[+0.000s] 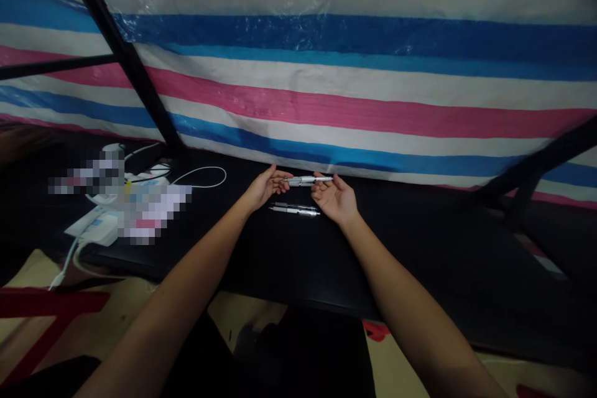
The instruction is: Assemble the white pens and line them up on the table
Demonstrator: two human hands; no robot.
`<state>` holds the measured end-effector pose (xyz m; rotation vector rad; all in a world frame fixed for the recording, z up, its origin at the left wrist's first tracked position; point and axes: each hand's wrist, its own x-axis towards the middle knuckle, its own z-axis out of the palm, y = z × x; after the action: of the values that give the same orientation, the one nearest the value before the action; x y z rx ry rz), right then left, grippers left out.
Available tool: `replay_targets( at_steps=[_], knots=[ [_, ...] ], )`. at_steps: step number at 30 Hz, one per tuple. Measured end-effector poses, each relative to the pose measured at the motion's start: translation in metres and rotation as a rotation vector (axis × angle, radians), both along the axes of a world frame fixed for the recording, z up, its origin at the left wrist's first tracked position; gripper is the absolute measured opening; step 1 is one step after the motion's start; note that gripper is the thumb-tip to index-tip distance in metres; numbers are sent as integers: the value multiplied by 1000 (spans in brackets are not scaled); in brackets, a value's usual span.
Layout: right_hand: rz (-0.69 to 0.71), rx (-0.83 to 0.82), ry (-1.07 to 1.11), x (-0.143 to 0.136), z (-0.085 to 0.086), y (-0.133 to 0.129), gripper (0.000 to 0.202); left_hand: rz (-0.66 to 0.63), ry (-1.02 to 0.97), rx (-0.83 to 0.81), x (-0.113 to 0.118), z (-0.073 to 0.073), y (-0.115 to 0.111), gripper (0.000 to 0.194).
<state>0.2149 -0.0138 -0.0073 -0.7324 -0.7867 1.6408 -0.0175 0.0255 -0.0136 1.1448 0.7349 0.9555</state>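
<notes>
Both my arms reach forward over a black table [420,249]. My left hand [265,188] and my right hand [334,199] together hold a silver-white pen [308,180] level between them, each hand pinching one end. Just below it, two more silver pens [295,209] lie side by side on the table between my hands, close to my right palm.
A striped pink, white and blue tarp [354,74] hangs right behind the table. Black frame poles [121,50] cross at left and right. White cables [200,174] and white boxes [96,224] sit at the table's left end. Red furniture [41,311] stands below left.
</notes>
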Motion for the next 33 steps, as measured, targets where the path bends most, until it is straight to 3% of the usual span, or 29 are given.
replay_targets(
  at_steps=[8, 21, 33],
  knots=[
    [17, -39, 132, -3, -3, -2, 24, 38, -31, -27, -1, -2, 2, 61],
    [-14, -16, 63, -4, -6, 0, 22, 44, -23, -12, 0, -1, 0, 58],
    [19, -14, 157, -1, -8, 1, 22, 46, -20, -11, 2, -1, 0, 59]
  ],
)
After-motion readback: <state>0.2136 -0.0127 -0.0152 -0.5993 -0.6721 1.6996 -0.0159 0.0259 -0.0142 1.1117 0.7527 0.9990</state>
